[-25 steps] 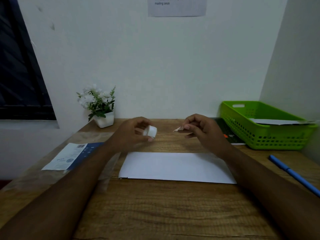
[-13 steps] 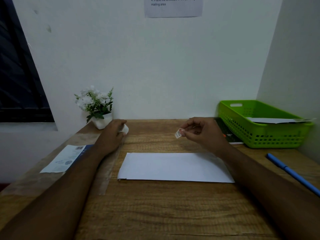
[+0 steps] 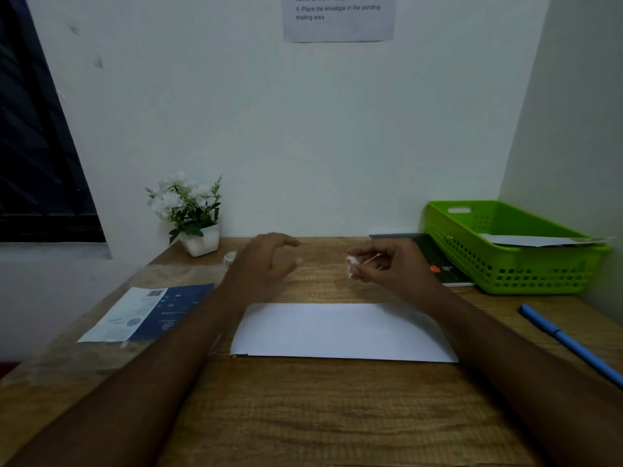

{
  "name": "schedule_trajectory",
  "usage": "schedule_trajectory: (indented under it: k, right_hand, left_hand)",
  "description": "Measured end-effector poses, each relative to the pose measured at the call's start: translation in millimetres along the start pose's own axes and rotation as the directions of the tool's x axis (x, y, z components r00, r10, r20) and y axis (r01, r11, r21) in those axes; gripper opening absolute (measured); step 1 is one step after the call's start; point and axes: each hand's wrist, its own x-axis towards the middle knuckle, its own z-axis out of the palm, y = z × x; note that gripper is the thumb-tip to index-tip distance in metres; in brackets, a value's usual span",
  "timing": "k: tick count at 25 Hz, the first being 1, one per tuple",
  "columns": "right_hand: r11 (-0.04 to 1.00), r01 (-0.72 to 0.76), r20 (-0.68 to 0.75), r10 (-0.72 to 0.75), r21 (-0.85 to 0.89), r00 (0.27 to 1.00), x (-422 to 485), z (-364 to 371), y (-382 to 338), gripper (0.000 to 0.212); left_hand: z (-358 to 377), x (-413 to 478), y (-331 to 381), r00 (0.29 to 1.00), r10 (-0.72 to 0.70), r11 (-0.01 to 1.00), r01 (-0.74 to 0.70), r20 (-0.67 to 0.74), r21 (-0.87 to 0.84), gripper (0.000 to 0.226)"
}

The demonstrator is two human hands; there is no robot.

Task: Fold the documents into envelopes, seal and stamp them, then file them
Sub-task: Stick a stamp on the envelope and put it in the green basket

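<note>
**Envelope [image 3: 340, 332] flat on worktop [image 3: 303, 416], stamp [image 3: 351, 264] pinched in my right hand [image 3: 394, 267]**

White envelope lies long side toward me, mid worktop, plain face up, nothing on it. My forearms flank it, left at its 9 o'clock end, right at its 3 o'clock end. My right hand hovers just past the envelope's far edge, at about 1 o'clock. Right fingers [image 3: 369, 257] are curled and pinch the small white stamp at their tips. Print on the stamp is too blurred to read. My left hand [image 3: 266, 261] hovers at 11 o'clock of the envelope, its fingers [image 3: 286, 240] loosely spread and bent, holding nothing. Small white roll [image 3: 230, 259] sits on the worktop at 9 o'clock of that hand, partly hidden by it.

- Potted plant [image 3: 192, 214]: 10 o'clock, by the wall.
- Blue-and-white leaflet [image 3: 145, 313]: 9 o'clock, under clear film.
- Green basket [image 3: 505, 274]: 2 o'clock, with a sheet of paper [image 3: 539, 240] lying in it.
- Dark notebook [image 3: 435, 261]: just beside the basket's left side.
- Blue pen [image 3: 569, 342]: 3 o'clock, near the worktop's right edge.
- Printed notice [image 3: 337, 21]: on the wall at 12 o'clock.
</note>
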Motion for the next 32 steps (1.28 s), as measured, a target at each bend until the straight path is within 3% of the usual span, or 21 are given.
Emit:
schedule_trajectory:
  k: [2,6,15,19,21,23,25,28,32]
  right_hand:
    - [0.998,0.030,0.041,-0.028,-0.051,0.999,-1,2,-5,0.019]
    - [0.980,0.149,0.096,-0.137,-0.133,0.986,-3,10,-14,0.026]
    - [0.990,0.033,0.004,-0.034,0.138,0.999,1,11,-9,0.023]
    - [0.993,0.002,0.003,-0.002,0.118,1.000,2,9,-5,0.018]
    - [0.993,-0.032,-0.016,0.034,0.113,0.999,5,0,-4,0.016]
    - [0.992,-0.058,-0.106,0.070,0.108,0.992,9,-16,0,0.017]
    - [0.997,-0.078,-0.222,0.078,0.007,0.972,13,-34,12,0.020]
    - [0.990,-0.138,-0.304,0.123,-0.028,0.945,13,-46,30,0.028]
    - [0.986,-0.163,-0.291,0.165,0.030,0.942,14,-47,33,0.032]
  left_hand:
    - [11,-2,34,0.991,-0.036,0.965,0.068,0.129,-0.254,0.042]
    - [26,-2,53,0.995,-0.019,0.876,0.065,0.100,-0.479,0.014]
    - [27,-2,42,0.981,-0.096,0.753,0.180,0.166,-0.633,0.017]
    - [29,-5,44,0.979,-0.051,0.738,0.170,0.198,-0.653,0.027]
    - [28,-8,45,0.978,-0.021,0.821,0.136,0.208,-0.554,0.028]
    - [28,-10,45,0.979,0.062,0.952,-0.001,0.192,-0.305,0.025]
    - [28,-11,53,0.962,0.163,0.984,-0.143,0.219,-0.104,0.020]
    - [35,-10,78,0.945,0.046,0.997,-0.063,0.325,0.042,0.026]
    - [69,-7,101,0.946,-0.053,0.981,-0.010,0.319,0.191,0.048]
